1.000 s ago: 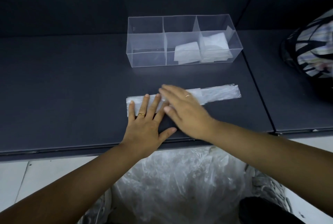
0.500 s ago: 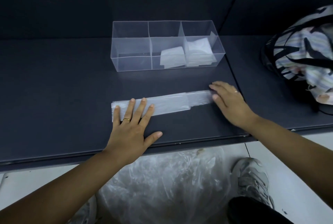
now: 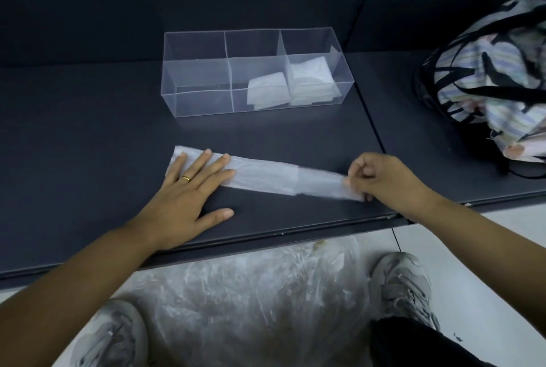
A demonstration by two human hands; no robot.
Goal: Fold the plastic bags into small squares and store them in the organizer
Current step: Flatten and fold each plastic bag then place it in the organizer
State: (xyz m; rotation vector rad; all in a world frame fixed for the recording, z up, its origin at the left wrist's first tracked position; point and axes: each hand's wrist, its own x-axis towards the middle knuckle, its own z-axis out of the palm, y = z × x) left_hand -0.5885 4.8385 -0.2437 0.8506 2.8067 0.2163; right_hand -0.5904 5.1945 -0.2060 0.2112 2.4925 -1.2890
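Pinching the right end of the folded bag strip (image 3: 266, 176) is the right hand (image 3: 390, 180), thumb and curled fingers closed on the corner. The left hand (image 3: 189, 189) lies flat with straight fingers, pressing the other end down, so it isn't gripping anything. The strip lies on the dark table (image 3: 74, 145) just in front of the organizer (image 3: 201, 100), running roughly along its front wall.

Progress-wise: the organizer's middle compartment has one folded square (image 3: 267, 90), and the right compartment has a small stack of folded bags (image 3: 313, 80). The left one looks like it has nothing in it. This bag is only at the long-strip stage, so I'd say it needs folding end over end into a square before it goes in. Well in front of the organizer, down on the floor, there's a crumpled plastic heap (image 3: 251, 292), so probably more to do.
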